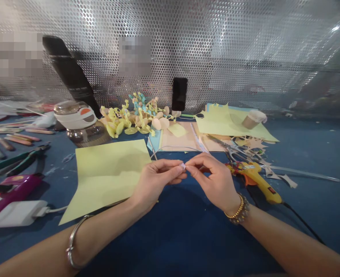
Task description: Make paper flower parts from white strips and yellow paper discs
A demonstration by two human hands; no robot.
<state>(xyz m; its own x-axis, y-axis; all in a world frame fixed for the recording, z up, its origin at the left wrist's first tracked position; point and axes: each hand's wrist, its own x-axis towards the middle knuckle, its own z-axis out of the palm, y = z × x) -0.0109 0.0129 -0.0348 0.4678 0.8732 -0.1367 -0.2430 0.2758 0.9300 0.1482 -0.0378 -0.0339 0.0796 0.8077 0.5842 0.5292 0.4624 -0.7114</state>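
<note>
My left hand (161, 177) pinches a tiny pale white piece (183, 166) between thumb and fingers, above the blue table (181, 238). From the right, my right hand (214, 179) meets it, its thumb and forefinger pressed together at the same small piece. Fingertips hide most of the piece, so its shape is hard to tell. A large yellow-green paper sheet (109, 173) lies to the left, partly under my left wrist. Behind the hands, a thin white strip (198, 137) lies across peach-coloured paper (172, 140).
A yellow glue gun (262, 181) and scissors (236, 150) lie right of my right hand. Yellow and blue paper flowers (135, 115), a jar (83, 123) and a phone (179, 94) stand behind. Pliers (22, 159) and a purple power strip (17, 188) lie left.
</note>
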